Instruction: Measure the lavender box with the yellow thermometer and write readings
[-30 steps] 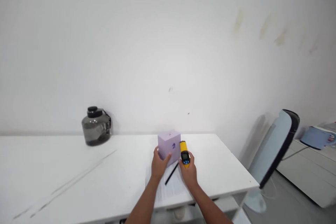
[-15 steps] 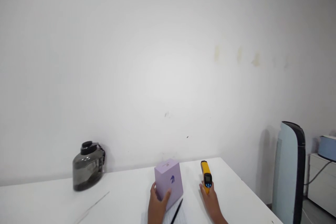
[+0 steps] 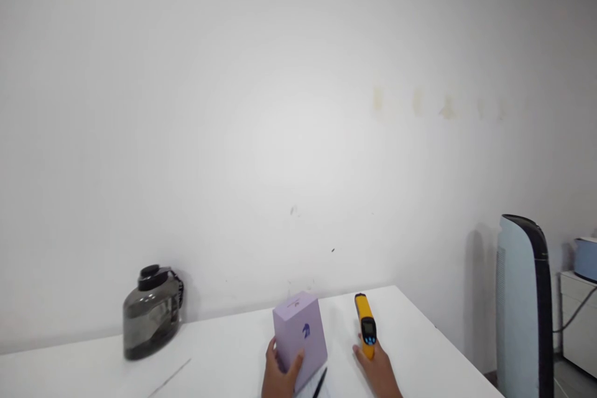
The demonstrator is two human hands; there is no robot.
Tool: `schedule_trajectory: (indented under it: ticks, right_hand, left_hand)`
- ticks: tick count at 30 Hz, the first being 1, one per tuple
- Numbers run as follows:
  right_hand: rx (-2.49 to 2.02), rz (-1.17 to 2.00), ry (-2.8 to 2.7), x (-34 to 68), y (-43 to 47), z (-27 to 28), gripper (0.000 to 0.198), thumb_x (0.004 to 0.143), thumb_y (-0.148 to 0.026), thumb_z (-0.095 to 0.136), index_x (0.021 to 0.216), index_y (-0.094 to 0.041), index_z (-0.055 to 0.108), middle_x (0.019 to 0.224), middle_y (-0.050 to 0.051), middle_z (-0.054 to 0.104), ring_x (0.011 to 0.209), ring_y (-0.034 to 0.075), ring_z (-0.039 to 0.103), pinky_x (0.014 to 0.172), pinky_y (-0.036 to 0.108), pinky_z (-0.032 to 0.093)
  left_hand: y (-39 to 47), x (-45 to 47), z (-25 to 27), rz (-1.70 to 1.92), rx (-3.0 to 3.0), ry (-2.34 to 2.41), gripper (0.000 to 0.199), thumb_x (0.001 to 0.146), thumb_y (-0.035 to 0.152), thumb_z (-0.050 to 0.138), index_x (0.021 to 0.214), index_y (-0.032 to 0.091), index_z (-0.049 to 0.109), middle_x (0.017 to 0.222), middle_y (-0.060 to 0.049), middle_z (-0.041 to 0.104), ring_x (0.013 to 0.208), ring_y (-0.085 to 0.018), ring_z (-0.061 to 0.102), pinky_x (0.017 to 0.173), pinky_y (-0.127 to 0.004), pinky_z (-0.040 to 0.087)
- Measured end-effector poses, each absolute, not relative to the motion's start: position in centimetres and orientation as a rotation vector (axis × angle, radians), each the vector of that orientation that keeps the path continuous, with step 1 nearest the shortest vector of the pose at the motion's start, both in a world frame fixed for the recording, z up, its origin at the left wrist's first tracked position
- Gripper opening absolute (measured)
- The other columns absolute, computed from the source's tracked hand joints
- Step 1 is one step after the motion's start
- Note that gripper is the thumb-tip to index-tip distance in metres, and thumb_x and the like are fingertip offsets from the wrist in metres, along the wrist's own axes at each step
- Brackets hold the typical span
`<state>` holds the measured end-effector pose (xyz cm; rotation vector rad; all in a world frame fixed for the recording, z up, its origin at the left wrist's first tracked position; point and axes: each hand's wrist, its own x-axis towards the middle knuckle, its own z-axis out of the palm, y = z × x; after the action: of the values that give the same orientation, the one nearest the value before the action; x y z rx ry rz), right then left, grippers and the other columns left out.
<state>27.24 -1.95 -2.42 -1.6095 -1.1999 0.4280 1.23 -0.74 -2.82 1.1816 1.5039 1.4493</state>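
My left hand (image 3: 281, 374) grips a lilac box (image 3: 301, 337) by its lower left side, thumb across the front face, which bears a dark purple emblem. To the right, my right hand (image 3: 379, 372) is wrapped round the handle of a yellow and black infrared thermometer (image 3: 366, 323). Its small screen and blue buttons face me, and its nose points toward the wall. Below the box a black pen (image 3: 319, 382) lies on a sheet of paper (image 3: 308, 390), both cut off by the bottom of the view.
A big grey see-through water jug (image 3: 152, 317) with a black lid stands at the left on the white table (image 3: 224, 348). Behind is a white wall (image 3: 261, 137). Past the table's right edge stand a tall pale appliance (image 3: 520, 311) and a white cabinet (image 3: 581, 317).
The view has tilted up slightly, so the table and jug sit lower. Both hands keep their holds on the box and the thermometer.
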Motion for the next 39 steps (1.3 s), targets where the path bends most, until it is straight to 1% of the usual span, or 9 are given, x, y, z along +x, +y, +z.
schedule_trajectory:
  ticks: [8,13,16,18,21,23,27,34,39]
  right_hand:
    - [-1.438,0.593,-1.231,27.5,-1.9,-3.2,0.042,0.064,-0.048,0.069,0.097,-0.023,0.069,0.099,0.009,0.076,0.106,0.033,0.069,0.09,0.041,0.054]
    - [-1.403,0.568,-1.162,27.1,-1.1,-4.6,0.079,0.068,-0.052,0.068,0.136,-0.016,0.049,0.125,0.018,0.066,0.118,0.036,0.064,0.1,0.047,0.05]
    - [-1.379,0.275,-1.107,27.0,-1.6,-5.3,0.088,0.081,-0.055,0.056,0.151,-0.009,0.026,0.148,0.026,0.044,0.136,0.038,0.047,0.108,0.053,0.043]
    - [-1.332,-0.044,-1.153,26.8,-2.4,-5.9,0.076,0.087,-0.05,0.054,0.149,-0.011,0.032,0.153,0.024,0.037,0.143,0.039,0.035,0.114,0.057,0.035]
    - [-1.216,-0.294,-1.538,25.7,-3.3,-6.3,0.041,0.09,-0.03,0.054,0.13,-0.025,0.059,0.132,0.015,0.062,0.127,0.035,0.055,0.107,0.053,0.045]
    - [-1.066,-0.233,-2.032,24.2,-3.2,-5.9,0.043,0.087,-0.017,0.05,0.125,-0.032,0.064,0.124,0.008,0.069,0.108,0.027,0.067,0.091,0.039,0.056]
    - [-1.018,-0.244,-2.447,21.5,-1.5,-4.8,0.044,0.073,-0.011,0.06,0.115,-0.024,0.069,0.123,0.01,0.07,0.116,0.032,0.063,0.096,0.043,0.052]
    - [-0.948,-0.208,-2.333,21.6,-1.6,-3.7,0.024,0.085,-0.006,0.048,0.095,-0.023,0.062,0.092,0.001,0.072,0.089,0.019,0.066,0.109,0.045,0.038]
    - [-0.963,-0.136,-2.206,22.2,-2.8,-2.6,0.015,0.09,-0.013,0.042,0.093,-0.019,0.056,0.083,0.005,0.064,0.075,0.019,0.055,0.079,0.036,0.044]
  left_hand:
    - [-0.6,1.2,-3.1,1.462,1.176,1.501,0.11,0.056,0.076,0.063,0.14,0.012,0.03,0.138,-0.022,0.052,0.128,-0.032,0.055,0.106,-0.039,0.047]
    - [-0.4,1.9,-3.5,1.565,1.142,1.527,0.106,0.055,0.077,0.062,0.136,0.015,0.035,0.132,-0.02,0.056,0.125,-0.034,0.057,0.102,-0.041,0.05]
    - [-0.5,2.4,-3.6,1.625,1.129,1.554,0.102,0.058,0.077,0.059,0.137,0.016,0.034,0.133,-0.02,0.055,0.127,-0.034,0.055,0.103,-0.044,0.048]
    - [-0.7,2.4,-3.4,1.605,1.145,1.55,0.102,0.058,0.075,0.061,0.136,0.015,0.035,0.133,-0.021,0.056,0.127,-0.035,0.055,0.105,-0.046,0.047]
    - [-1.2,2.2,-2.6,1.539,1.195,1.504,0.103,0.058,0.071,0.067,0.136,0.013,0.036,0.133,-0.021,0.057,0.125,-0.034,0.057,0.104,-0.042,0.048]
    - [-1.4,2.3,-2.2,1.53,1.247,1.478,0.099,0.063,0.069,0.065,0.139,0.013,0.034,0.136,-0.02,0.055,0.125,-0.032,0.057,0.103,-0.039,0.048]
    - [-0.8,2.5,-2.2,1.521,1.34,1.533,0.097,0.065,0.062,0.067,0.14,0.012,0.034,0.144,-0.022,0.047,0.135,-0.032,0.047,0.11,-0.039,0.042]
    - [2.6,2.0,-3.0,1.486,1.34,1.431,0.095,0.067,0.058,0.071,0.142,0.014,0.033,0.142,-0.021,0.048,0.131,-0.033,0.051,0.107,-0.043,0.045]
    - [3.5,2.1,-2.6,1.446,1.317,1.462,0.097,0.058,0.052,0.081,0.138,0.018,0.038,0.14,-0.02,0.049,0.126,-0.035,0.054,0.105,-0.051,0.044]
